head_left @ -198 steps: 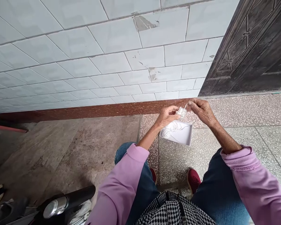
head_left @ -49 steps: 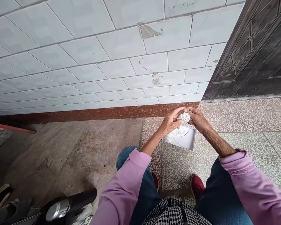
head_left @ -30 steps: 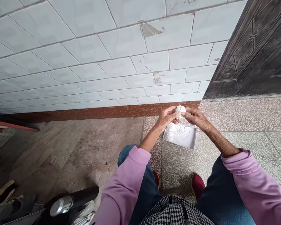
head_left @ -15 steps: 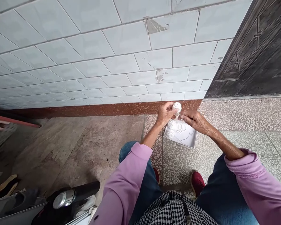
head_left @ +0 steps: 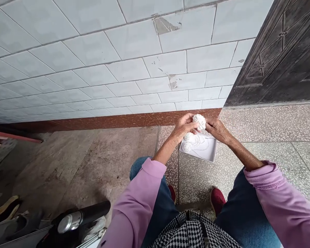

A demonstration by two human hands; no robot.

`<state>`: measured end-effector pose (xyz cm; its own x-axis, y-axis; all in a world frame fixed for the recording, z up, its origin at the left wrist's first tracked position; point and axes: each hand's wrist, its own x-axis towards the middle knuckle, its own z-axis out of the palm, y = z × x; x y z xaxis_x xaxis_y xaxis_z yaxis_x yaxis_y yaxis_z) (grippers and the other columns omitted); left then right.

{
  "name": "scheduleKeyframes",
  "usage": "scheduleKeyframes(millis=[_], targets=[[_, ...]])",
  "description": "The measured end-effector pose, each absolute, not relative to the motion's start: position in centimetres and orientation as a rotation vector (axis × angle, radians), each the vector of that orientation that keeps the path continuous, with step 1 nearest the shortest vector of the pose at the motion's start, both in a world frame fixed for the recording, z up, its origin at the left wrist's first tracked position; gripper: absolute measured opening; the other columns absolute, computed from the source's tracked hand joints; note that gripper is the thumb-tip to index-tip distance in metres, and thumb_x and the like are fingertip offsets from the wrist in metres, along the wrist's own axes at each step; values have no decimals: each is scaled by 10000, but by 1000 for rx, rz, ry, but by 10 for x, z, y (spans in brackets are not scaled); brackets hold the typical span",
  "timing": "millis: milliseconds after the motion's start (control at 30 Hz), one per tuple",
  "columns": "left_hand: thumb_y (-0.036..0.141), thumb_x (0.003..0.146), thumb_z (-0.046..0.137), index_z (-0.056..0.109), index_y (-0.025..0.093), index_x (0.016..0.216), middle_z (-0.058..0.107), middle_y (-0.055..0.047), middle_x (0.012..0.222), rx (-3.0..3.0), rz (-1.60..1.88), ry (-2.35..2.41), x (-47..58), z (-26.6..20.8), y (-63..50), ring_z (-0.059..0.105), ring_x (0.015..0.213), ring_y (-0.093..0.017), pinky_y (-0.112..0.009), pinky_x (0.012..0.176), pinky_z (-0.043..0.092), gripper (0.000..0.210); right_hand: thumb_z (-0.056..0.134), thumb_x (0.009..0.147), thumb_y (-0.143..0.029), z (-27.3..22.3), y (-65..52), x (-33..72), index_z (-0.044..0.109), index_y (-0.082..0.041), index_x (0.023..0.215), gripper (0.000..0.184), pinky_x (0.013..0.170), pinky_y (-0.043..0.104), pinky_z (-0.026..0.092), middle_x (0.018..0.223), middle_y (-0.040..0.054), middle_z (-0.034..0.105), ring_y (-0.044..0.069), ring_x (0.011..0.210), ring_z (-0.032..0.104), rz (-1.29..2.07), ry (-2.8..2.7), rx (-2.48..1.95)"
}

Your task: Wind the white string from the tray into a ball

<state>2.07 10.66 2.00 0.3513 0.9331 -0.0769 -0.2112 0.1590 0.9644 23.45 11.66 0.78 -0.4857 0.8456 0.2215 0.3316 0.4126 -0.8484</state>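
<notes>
My left hand [head_left: 184, 126] is closed around a small, bunched white piece of yarn work [head_left: 199, 122], with the thumb across its front. It is held just above a shallow white box [head_left: 208, 148]. My right hand [head_left: 218, 130] meets the piece's right side with fingers pinched together; whatever lies between those fingertips is too small to make out. Inside the box, at its left end, lie balls of white yarn [head_left: 187, 147] and loose loops. A strand curves over the box's bottom.
A white tiled wall [head_left: 129, 70] with a red-brown base strip rises in front. At the right is a dark panelled door [head_left: 281, 62]. Red shoes [head_left: 217, 201] stand on the speckled floor [head_left: 193, 182]. A black cylinder with a silver part [head_left: 94, 210] lies among things at lower left.
The white yarn piece has turned, showing a wider ruffled face, and sits slightly lower and farther right. My right hand has come up against its right side.
</notes>
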Motion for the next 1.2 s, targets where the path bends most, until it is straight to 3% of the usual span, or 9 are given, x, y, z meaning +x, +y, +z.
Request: scheduleKeyframes(millis=[233,433,567,700,800,900,1033,1100,1200], targets=[[375,685,894,625,194,1005,743,-32,940,1143,1218,1040,20,10,120,698,768,-150,-264,650,542,455,530,1119,-457,13,103,229,704,-190,835,426,701,342,389,751,46,675,171,681,561,988,-2202,-1001],[218,658,866,615,196,949,687,7,840,1429,1087,1031,26,4,119,588,723,-121,-262,687,453,385,558,1087,-692,35,98,239,710,-204,851,563,672,335,396,725,22,615,167,679,528,934,-1989,-975],[230,668,858,664,193,1103,706,-17,942,1401,916,786,27,12,107,606,770,-131,-275,708,463,478,623,1015,-793,34,104,243,636,-218,785,619,635,330,368,677,-6,521,150,644,444,876,-1805,-1025],[293,673,903,709,209,1249,725,-38,1009,1228,937,679,23,18,103,621,802,-147,-283,698,486,614,622,1021,-776,25,107,237,604,-222,777,605,614,319,370,681,-10,514,145,639,434,968,-1762,-1005],[343,682,926,745,207,1201,728,-45,990,1133,1000,712,21,17,103,629,808,-152,-294,712,504,566,613,1058,-669,23,106,232,717,-201,908,503,677,332,466,786,31,655,172,712,559,1012,-1790,-992],[366,668,956,737,211,1154,730,-47,1004,1021,1098,734,23,15,103,653,837,-162,-310,745,529,555,610,1072,-550,26,106,231,805,-199,1127,405,860,415,573,1007,87,789,248,913,702,992,-1853,-960],[367,635,988,699,211,1096,740,-47,1034,900,1193,753,28,14,104,682,890,-177,-341,814,570,566,657,1045,-522,28,107,231,797,-245,1343,430,1067,541,578,1278,111,810,331,1168,732,994,-1852,-910],[373,628,998,681,205,1071,743,-46,1035,868,1214,765,29,15,103,690,905,-178,-350,838,582,570,697,1023,-562,26,107,230,771,-242,1405,504,1065,553,587,1335,121,795,341,1191,732,1027,-1841,-905],[372,609,1004,662,198,1051,739,-42,1017,876,1192,770,28,19,102,692,897,-172,-340,825,584,586,710,1014,-639,21,105,226,781,-207,1360,558,982,520,609,1243,131,810,327,1095,745,1015,-1822,-974]])
